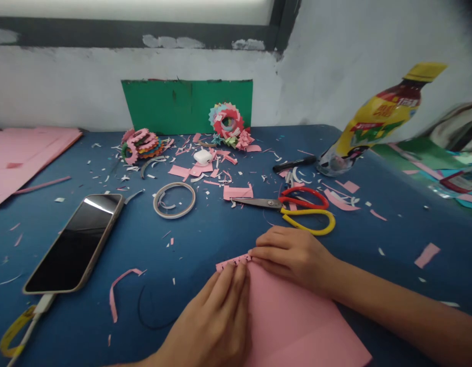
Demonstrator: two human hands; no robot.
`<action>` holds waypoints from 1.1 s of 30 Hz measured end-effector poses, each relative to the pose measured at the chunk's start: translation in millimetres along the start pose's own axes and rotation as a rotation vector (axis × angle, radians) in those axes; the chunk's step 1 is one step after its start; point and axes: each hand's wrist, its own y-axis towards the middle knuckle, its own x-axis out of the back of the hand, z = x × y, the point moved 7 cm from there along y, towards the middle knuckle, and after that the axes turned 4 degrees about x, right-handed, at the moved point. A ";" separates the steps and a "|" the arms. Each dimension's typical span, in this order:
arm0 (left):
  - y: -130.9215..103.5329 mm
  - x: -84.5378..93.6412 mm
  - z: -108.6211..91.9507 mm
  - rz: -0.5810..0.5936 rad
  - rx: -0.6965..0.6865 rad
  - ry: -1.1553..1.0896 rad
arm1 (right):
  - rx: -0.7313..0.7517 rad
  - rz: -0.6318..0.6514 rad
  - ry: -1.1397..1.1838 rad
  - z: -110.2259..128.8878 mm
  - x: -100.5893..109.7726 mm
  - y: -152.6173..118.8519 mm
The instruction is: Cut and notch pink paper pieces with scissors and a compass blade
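Where under the fingers [226,287], pink paper [293,322] out of sight

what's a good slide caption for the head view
Left hand and right hand at the marked edge of a pink sheet, scissors and paper scraps beyond on the blue table.

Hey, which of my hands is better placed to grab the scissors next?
Probably your right hand: it's right next to the handles of the scissors. Your left hand is farther off. Both are on the pink paper.
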 end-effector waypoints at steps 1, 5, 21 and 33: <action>0.0 0.3 -0.2 -0.005 0.001 -0.001 | 0.001 0.001 -0.001 0.4 -0.1 0.0; 0.5 1.5 -0.3 -0.021 0.014 -0.012 | 0.011 -0.002 -0.006 1.6 0.2 0.4; 4.0 4.0 3.0 -0.053 0.034 -0.035 | 0.029 0.004 0.013 0.7 -0.9 2.6; 10.0 11.2 10.2 -0.107 0.022 -0.070 | -0.024 0.048 0.038 -2.2 4.3 5.2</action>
